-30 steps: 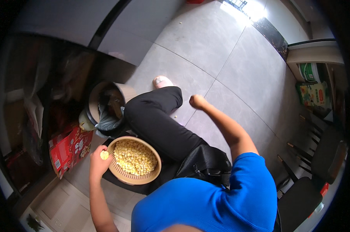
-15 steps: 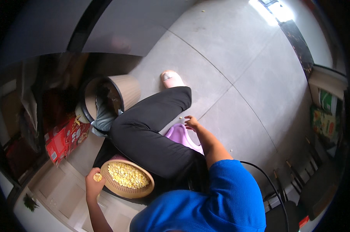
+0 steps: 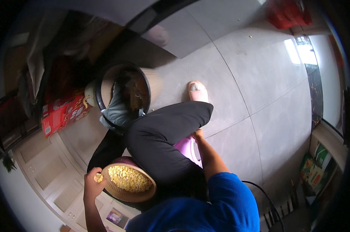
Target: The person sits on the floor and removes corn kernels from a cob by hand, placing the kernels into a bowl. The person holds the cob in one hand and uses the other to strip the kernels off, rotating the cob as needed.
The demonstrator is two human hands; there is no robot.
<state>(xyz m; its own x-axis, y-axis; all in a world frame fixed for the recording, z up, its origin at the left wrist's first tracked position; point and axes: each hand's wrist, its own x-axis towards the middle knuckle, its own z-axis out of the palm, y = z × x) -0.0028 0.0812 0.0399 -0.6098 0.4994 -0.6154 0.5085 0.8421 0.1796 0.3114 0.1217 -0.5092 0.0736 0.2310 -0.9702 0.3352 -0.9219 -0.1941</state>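
My left hand (image 3: 93,181) is closed around a corn cob (image 3: 99,177), whose round yellow end shows between the fingers. Right beside it, a tan woven basket (image 3: 151,194) rests tilted by my lap, holding many loose yellow corn kernels (image 3: 129,179). On the other side, my right hand (image 3: 198,134) reaches down past my bent knee to the top of a purple plastic thing (image 3: 187,148), which looks like a stool or basin. The leg in black trousers partly covers both, and the right fingers are mostly hidden.
A beige bin (image 3: 151,83) lined with a grey bag stands left of my knee, next to a red printed box (image 3: 63,115). My pink slipper (image 3: 198,91) is on the grey tiled floor (image 3: 233,92). A black cable (image 3: 266,193) curves at the right; a red bag (image 3: 287,15) lies far off.
My right hand, with its fingers apart before, has come down behind my knee against the purple thing. The whole view has turned somewhat. My left hand still holds the cob beside the basket.
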